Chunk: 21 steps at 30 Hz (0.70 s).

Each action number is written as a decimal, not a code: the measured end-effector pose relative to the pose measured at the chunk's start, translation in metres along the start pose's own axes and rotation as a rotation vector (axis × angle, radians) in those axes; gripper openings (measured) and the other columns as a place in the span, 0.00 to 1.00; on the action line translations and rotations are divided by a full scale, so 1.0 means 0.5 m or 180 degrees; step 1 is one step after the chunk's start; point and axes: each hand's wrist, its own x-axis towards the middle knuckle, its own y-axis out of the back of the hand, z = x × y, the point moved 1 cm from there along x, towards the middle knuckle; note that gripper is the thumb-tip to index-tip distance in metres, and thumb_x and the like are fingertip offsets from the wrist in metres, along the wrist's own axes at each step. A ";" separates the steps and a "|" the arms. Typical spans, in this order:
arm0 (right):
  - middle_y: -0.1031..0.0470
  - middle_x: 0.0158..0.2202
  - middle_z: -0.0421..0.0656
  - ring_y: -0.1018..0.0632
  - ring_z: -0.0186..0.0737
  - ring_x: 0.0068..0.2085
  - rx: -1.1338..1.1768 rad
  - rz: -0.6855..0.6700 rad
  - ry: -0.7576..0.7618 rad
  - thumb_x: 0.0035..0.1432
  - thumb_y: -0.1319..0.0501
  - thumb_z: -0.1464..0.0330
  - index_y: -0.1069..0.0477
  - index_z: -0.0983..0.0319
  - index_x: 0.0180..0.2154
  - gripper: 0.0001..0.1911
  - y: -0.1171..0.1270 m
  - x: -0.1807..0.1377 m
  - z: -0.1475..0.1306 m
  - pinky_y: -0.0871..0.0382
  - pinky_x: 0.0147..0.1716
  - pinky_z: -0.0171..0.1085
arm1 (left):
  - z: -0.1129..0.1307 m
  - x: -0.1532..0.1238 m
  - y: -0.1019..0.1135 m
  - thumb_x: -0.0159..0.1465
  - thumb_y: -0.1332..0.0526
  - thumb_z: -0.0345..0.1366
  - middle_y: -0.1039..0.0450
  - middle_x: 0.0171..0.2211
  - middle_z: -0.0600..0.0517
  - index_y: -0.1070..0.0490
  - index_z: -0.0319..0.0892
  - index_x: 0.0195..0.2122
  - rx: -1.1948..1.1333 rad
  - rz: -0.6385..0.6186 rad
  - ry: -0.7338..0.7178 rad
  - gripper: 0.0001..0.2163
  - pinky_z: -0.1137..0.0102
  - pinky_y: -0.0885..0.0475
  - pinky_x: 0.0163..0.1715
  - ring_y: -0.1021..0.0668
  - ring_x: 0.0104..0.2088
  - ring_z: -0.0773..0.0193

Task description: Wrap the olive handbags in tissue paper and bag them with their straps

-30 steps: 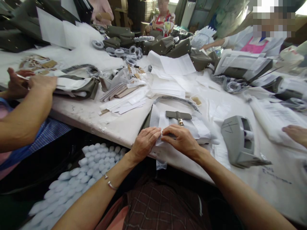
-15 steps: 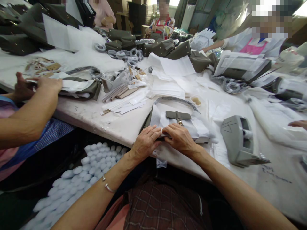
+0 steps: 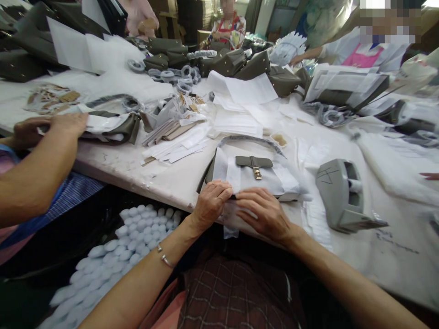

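Note:
A grey-green handbag [image 3: 252, 162] lies on the table before me, its front covered in white paper and its clasp gold. The wrapped handle arches at the far side. My left hand [image 3: 212, 203] has its bent fingers closed on the near left edge of the bag, with the thumb mostly hidden. Along the same edge, further right, my right hand [image 3: 263, 212] lies with fingers stretched and slightly apart, the fingertips against the bag's edge. A strip of clear plastic [image 3: 230, 232] hangs off the table edge below my hands.
To the right stands a grey tape dispenser [image 3: 338, 196]. Cards and papers [image 3: 178, 141] lie left of the bag, with a small dish [image 3: 279, 140] behind it. White rolls [image 3: 133, 237] fill a space below the table. At left, a co-worker's hands [image 3: 65, 128] handle another bag.
My right hand has shifted slightly right and toward me, its fingers straightening and uncovering the clasp. My left hand stays at the bag's edge. The view has shifted slightly.

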 end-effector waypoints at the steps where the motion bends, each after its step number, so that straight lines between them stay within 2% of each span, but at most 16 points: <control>1: 0.21 0.46 0.46 0.23 0.45 0.49 0.0063 -0.0066 0.0099 0.64 0.38 0.69 0.29 0.60 0.48 0.11 0.003 -0.019 -0.014 0.30 0.50 0.44 | 0.000 0.000 0.001 0.71 0.48 0.28 0.22 0.42 0.50 0.29 0.43 0.44 -0.0006 -0.0020 0.0000 0.09 0.62 0.29 0.54 0.22 0.45 0.62; 5: 0.25 0.55 0.50 0.27 0.49 0.56 -0.0110 -0.0717 0.0106 0.65 0.40 0.65 0.32 0.61 0.57 0.19 -0.021 -0.073 -0.061 0.31 0.55 0.49 | 0.000 -0.001 0.000 0.70 0.48 0.27 0.22 0.43 0.50 0.28 0.44 0.48 -0.0043 -0.0107 0.0035 0.12 0.62 0.30 0.55 0.22 0.47 0.62; 7: 0.27 0.57 0.51 0.28 0.50 0.58 -0.0264 -0.0771 -0.0069 0.66 0.42 0.69 0.34 0.61 0.60 0.21 -0.044 -0.075 -0.071 0.31 0.56 0.51 | 0.000 -0.001 -0.003 0.69 0.47 0.27 0.22 0.43 0.50 0.28 0.45 0.48 -0.0015 -0.0092 0.0034 0.12 0.62 0.30 0.55 0.22 0.48 0.62; 10: 0.22 0.51 0.50 0.25 0.49 0.54 -0.0144 -0.0383 -0.0162 0.66 0.44 0.74 0.29 0.61 0.55 0.17 -0.071 -0.059 -0.069 0.28 0.54 0.50 | 0.001 -0.003 -0.009 0.68 0.46 0.26 0.22 0.43 0.50 0.28 0.44 0.47 0.0046 -0.0012 0.0013 0.11 0.61 0.30 0.56 0.22 0.48 0.61; 14: 0.18 0.42 0.46 0.20 0.44 0.47 0.0367 0.0143 -0.0299 0.65 0.45 0.76 0.25 0.60 0.46 0.14 -0.081 -0.046 -0.054 0.24 0.49 0.44 | 0.005 -0.004 -0.014 0.68 0.46 0.25 0.23 0.42 0.50 0.28 0.44 0.46 0.0193 0.0008 0.0017 0.12 0.60 0.31 0.57 0.23 0.48 0.60; 21: 0.18 0.40 0.46 0.18 0.41 0.42 0.0829 0.0350 -0.0505 0.62 0.46 0.78 0.25 0.59 0.45 0.15 -0.076 -0.057 -0.068 0.22 0.44 0.39 | 0.009 -0.002 -0.017 0.68 0.45 0.25 0.23 0.43 0.50 0.29 0.45 0.45 0.0441 -0.0017 0.0057 0.10 0.58 0.31 0.56 0.23 0.47 0.60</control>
